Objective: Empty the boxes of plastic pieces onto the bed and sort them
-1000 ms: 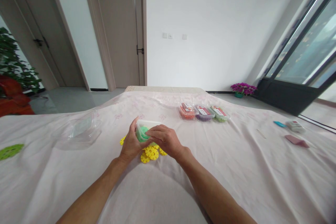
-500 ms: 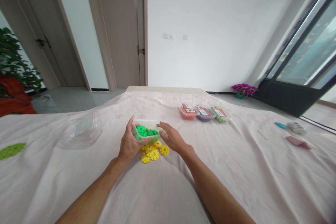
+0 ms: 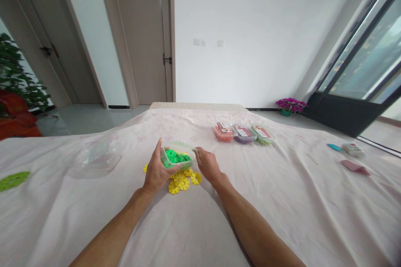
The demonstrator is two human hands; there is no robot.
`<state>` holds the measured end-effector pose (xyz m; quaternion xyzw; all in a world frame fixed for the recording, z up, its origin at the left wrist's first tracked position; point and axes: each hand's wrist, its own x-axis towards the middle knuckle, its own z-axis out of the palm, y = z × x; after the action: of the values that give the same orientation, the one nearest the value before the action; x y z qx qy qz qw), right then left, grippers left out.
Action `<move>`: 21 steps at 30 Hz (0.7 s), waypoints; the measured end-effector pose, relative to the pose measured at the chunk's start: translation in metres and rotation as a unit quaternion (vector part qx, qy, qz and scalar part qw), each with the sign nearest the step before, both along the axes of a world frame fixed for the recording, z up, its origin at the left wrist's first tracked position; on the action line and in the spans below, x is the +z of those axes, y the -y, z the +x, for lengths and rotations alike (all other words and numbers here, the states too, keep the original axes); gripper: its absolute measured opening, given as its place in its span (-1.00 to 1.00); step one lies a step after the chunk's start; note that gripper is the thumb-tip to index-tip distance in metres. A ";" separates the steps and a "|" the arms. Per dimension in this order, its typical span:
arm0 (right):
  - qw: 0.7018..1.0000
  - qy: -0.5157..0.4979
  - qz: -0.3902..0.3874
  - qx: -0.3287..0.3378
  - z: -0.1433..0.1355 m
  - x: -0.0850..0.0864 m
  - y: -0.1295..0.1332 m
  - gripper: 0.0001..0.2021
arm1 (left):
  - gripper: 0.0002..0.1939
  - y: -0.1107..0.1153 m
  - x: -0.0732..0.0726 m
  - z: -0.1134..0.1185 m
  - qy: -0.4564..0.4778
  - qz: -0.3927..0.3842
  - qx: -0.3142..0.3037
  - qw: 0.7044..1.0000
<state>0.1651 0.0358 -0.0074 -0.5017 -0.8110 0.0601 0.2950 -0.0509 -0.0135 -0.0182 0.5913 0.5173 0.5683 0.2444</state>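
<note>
Between my hands is a clear plastic container (image 3: pixel 184 147), tilted toward me, with many green notched discs (image 3: pixel 176 156) inside and a little yellow showing behind them. My left hand (image 3: pixel 157 170) grips its left side, the thumb lying along the near edge. At the right end, my right hand (image 3: pixel 206 164) has its fingers closed on the container's rim. Yellow notched plastic discs (image 3: pixel 180 181) lie in a loose pile on the cloth just below the container, partly hidden by it and by my left hand.
Three lidded tubs of orange (image 3: pixel 224 132), purple (image 3: pixel 244 134) and green pieces (image 3: pixel 262 134) stand in a row beyond, to the right. An empty clear container (image 3: pixel 95 158) sits left, near a green openwork mat (image 3: pixel 14 180). Far right lie a pink cloth (image 3: pixel 355 167) and a blue object (image 3: pixel 335 147).
My right hand's fingers have closed in on the container's right end. The container has shifted slightly right, and more of its inside now shows.
</note>
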 end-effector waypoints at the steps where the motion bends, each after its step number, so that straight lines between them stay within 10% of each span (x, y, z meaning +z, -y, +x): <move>1: 1.000 0.000 0.003 -0.007 0.000 -0.001 0.000 -0.69 | 0.24 -0.001 -0.001 0.000 -0.022 0.004 0.008 1.000; 14: 0.995 -0.100 -0.024 0.013 0.023 0.002 -0.019 -0.72 | 0.18 -0.002 -0.003 -0.006 -0.094 0.055 -0.020 0.994; 21: 0.893 -0.425 -0.146 -0.027 0.040 -0.012 -0.034 -0.64 | 0.13 -0.008 -0.007 -0.017 -0.069 0.026 0.001 0.997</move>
<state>0.2055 0.0701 -0.0199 -0.4872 -0.5763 0.3777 0.5366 -0.0675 -0.0059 -0.0255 0.6344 0.5187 0.5401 0.1919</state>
